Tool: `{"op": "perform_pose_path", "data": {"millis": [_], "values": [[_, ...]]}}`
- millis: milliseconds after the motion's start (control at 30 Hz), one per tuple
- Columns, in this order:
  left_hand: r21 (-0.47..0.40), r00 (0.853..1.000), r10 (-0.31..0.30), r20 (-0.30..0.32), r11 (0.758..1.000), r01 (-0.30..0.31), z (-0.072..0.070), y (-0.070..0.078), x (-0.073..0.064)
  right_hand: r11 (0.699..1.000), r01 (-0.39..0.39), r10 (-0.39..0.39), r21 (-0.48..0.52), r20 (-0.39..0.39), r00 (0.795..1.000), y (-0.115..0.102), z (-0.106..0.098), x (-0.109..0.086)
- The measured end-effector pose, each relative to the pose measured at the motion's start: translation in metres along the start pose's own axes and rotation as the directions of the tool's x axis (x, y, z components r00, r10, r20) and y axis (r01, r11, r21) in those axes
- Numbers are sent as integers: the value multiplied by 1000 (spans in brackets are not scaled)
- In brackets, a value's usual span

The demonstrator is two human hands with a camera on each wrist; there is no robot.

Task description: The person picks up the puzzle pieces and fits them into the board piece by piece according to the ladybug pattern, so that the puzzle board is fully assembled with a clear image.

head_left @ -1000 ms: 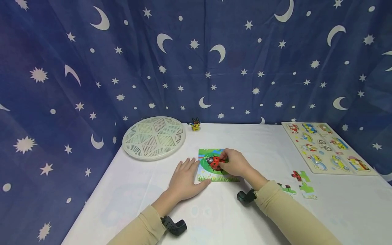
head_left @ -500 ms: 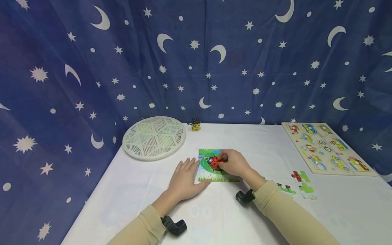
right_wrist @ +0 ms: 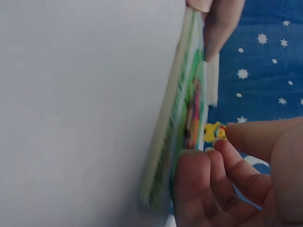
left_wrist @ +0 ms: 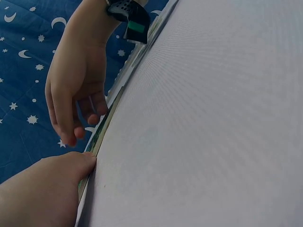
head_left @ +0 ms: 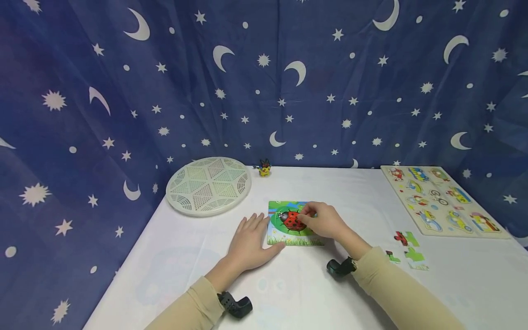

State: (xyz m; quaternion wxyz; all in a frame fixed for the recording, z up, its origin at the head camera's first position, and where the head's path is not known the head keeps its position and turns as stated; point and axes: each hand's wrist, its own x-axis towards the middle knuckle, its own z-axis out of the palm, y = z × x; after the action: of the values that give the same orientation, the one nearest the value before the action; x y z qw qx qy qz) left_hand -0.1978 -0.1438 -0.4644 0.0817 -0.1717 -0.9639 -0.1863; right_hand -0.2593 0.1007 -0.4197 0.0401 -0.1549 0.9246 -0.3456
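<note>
A square ladybug puzzle board (head_left: 284, 240) lies on the white table, with a red, black-spotted ladybug (head_left: 291, 221) on a green ground. My left hand (head_left: 247, 243) rests at the board's left side, fingers spread, its thumb at the front edge. In the left wrist view that thumb (left_wrist: 85, 163) touches the board's rim. My right hand (head_left: 323, 221) is over the board's right part, fingertips by the ladybug's right side, hiding that corner. The right wrist view shows its thumb and fingers (right_wrist: 232, 165) loosely bent and apart, holding nothing, above the board (right_wrist: 165, 113).
Several loose jigsaw pieces (head_left: 415, 257) lie to the right, partly behind the right sleeve (head_left: 396, 279). A wooden vehicle puzzle board (head_left: 443, 211) is at the back right. A round perforated lid-like disc (head_left: 208, 186) and a small yellow figurine (head_left: 264, 170) stand at the back left.
My right hand has shifted slightly right and its fingers have come off the ladybug, uncovering more of it. The right forearm covers more of the loose pieces. My left hand stays put.
</note>
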Motion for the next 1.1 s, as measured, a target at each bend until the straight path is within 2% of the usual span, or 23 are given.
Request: {"op": "perform_pose_path", "data": {"millis": [167,467,733,1100], "values": [[-7,1000,0,-18,1000,0,0,0,-1,998,-38,37,43,14,999,9,-15,-7],[-5,999,6,-32,1000,-6,0,-2,-3,998,-58,57,32,16,998,27,-41,-25],[14,1000,16,-24,1000,-16,2,0,-1,996,-90,88,-24,-42,995,53,-69,-48],[7,1000,16,-22,1000,-16,0,1,-2,989,-122,114,-89,-87,990,91,-95,-74]]}}
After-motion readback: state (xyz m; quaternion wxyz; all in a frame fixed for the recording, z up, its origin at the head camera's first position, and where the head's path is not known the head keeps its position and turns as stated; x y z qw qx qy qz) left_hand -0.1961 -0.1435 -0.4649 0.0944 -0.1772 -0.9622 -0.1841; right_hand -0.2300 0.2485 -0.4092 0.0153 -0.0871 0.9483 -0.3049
